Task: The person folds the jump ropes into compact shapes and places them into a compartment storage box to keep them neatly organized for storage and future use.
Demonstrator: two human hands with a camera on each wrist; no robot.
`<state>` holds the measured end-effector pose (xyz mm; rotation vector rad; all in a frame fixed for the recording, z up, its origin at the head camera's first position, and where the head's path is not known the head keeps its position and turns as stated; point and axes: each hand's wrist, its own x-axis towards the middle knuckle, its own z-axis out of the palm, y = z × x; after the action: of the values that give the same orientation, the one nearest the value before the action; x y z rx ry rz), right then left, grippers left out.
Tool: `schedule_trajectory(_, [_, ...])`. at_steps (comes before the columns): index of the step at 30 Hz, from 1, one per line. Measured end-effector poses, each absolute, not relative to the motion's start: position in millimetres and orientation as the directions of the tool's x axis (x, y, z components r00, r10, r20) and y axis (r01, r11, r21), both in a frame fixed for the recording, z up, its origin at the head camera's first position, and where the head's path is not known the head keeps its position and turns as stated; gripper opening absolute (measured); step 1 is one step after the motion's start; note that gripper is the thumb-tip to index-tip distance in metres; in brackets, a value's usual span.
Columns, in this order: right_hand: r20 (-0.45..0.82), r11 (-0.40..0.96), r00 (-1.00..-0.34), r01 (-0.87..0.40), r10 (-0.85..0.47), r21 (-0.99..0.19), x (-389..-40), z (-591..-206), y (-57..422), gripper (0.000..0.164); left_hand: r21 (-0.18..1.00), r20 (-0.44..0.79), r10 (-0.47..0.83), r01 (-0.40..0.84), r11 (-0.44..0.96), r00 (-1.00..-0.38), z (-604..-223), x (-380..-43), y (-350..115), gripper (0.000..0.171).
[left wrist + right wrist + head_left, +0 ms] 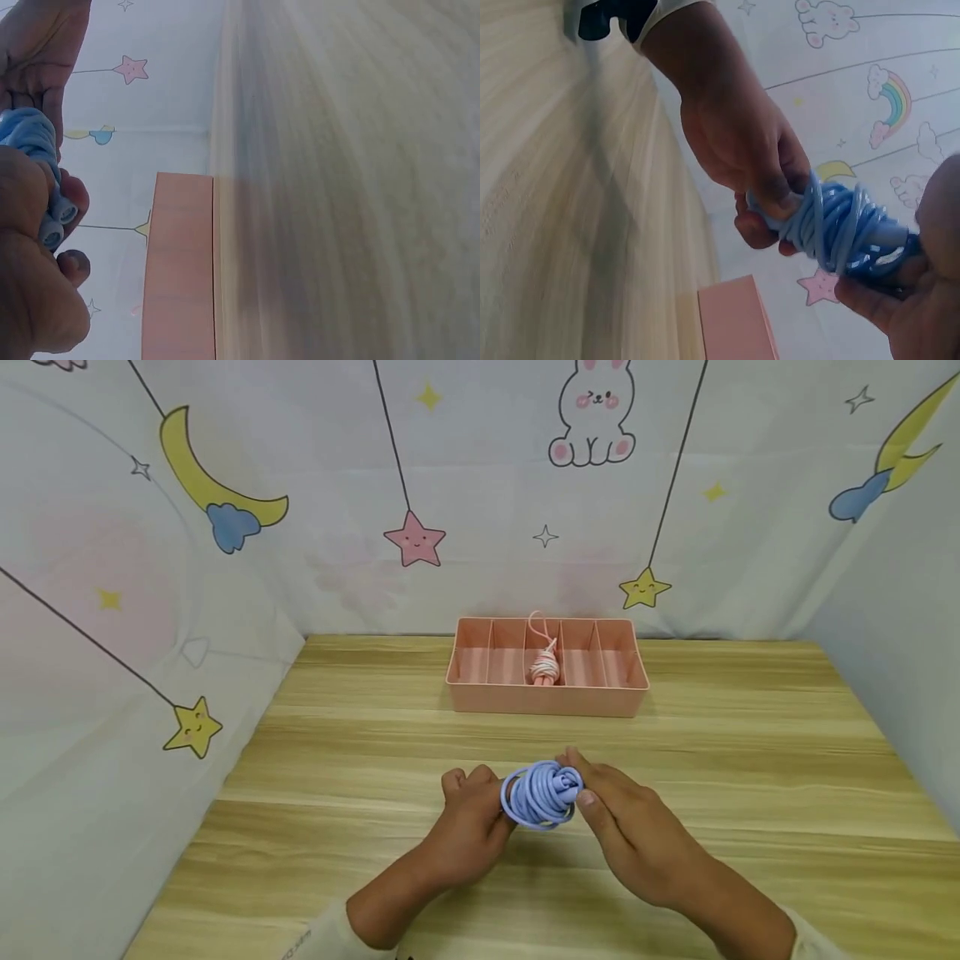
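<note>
A light blue jump rope (540, 797), wound into a thick bundle, is held up between both hands over the table. My left hand (471, 828) grips one end of it, thumb on the near side in the right wrist view. Two round tube ends of the blue jump rope (61, 217) stick out by the left fingers in the left wrist view. At the opposite end, my right hand (645, 835) pinches the rope between thumb and fingers, beside a loose loop and a pale blue tube. The coils wrap round the middle of the bundle.
Toward the back of the wooden table (337, 735) stands a pink tray (547, 700) split into several compartments. Its middle compartment holds a wound pink and white jump rope (545, 667) with a loop poking up. A printed cloth (487, 468) hangs behind the table.
</note>
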<state>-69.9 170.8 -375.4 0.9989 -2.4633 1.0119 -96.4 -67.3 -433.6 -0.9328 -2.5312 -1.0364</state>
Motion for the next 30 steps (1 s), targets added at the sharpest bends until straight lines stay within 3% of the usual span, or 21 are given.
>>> schedule_trajectory(6, [0.514,0.519,-0.771,-0.635,-0.375,-0.572,-72,-380,161,0.045,0.483,0.449,0.429,0.617,0.621,-0.784,-437,-95,-65,0.012])
schedule_trajectory(11, [0.414,0.494,-0.873,-0.488,-0.258,-0.720,-69,-375,154,0.029,0.481,0.485,0.424,0.638,0.601,-0.765,-442,-96,-64,0.016])
schedule_trajectory(16, [0.331,0.475,-0.929,-0.370,-0.168,-0.799,-66,-372,150,0.026,0.443,0.548,0.409,0.668,0.598,-0.730,-446,-96,-61,0.017])
schedule_trajectory(18, [0.348,0.469,-0.926,-0.374,-0.146,-0.800,-67,-374,149,0.025,0.455,0.530,0.417,0.663,0.595,-0.738,-445,-95,-61,0.012])
schedule_trajectory(19, [0.364,0.471,-0.921,-0.383,-0.136,-0.794,-67,-376,148,0.024,0.479,0.503,0.425,0.652,0.588,-0.752,-444,-95,-60,0.018])
schedule_trajectory(24, [0.484,0.530,-0.868,-0.466,-0.115,-0.709,-71,-385,145,0.023,0.657,0.286,0.486,0.538,0.528,-0.826,-434,-92,-58,0.069])
schedule_trajectory(30, [0.579,0.615,-0.804,-0.527,-0.137,-0.587,-75,-390,141,0.024,0.829,0.112,0.498,0.357,0.431,-0.860,-421,-93,-55,0.074])
